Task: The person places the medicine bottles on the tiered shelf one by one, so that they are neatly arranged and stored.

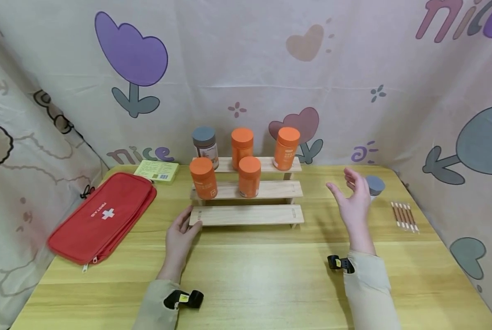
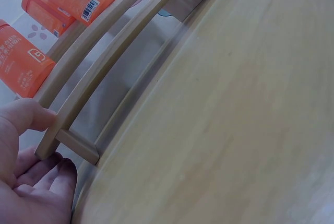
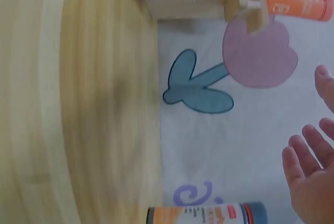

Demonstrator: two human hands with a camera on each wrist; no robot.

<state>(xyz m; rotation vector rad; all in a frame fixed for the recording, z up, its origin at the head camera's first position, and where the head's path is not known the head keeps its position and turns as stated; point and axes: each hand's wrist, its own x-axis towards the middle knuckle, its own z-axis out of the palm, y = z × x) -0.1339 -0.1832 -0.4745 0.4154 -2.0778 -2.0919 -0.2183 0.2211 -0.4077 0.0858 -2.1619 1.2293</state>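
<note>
A three-step wooden shelf (image 1: 246, 215) stands at the middle of the table. My left hand (image 1: 179, 238) pinches the left end of its lowest step, thumb on top and fingers beneath, as the left wrist view shows. Orange bottles stand on it: an orange bottle (image 1: 203, 178) and another (image 1: 249, 178) on the middle step, two more on the top one. A grey-lidded bottle (image 1: 205, 147) is at the top left. My right hand (image 1: 355, 201) is raised with fingers spread and holds nothing. Beside it, partly hidden, is a second grey-lidded bottle (image 3: 209, 214).
At the left lies a red first-aid pouch (image 1: 101, 217), with a light green box (image 1: 157, 171) behind it. A pack of cotton swabs (image 1: 404, 217) lies at the far right. A printed curtain (image 1: 237, 55) hangs along the table's back edge.
</note>
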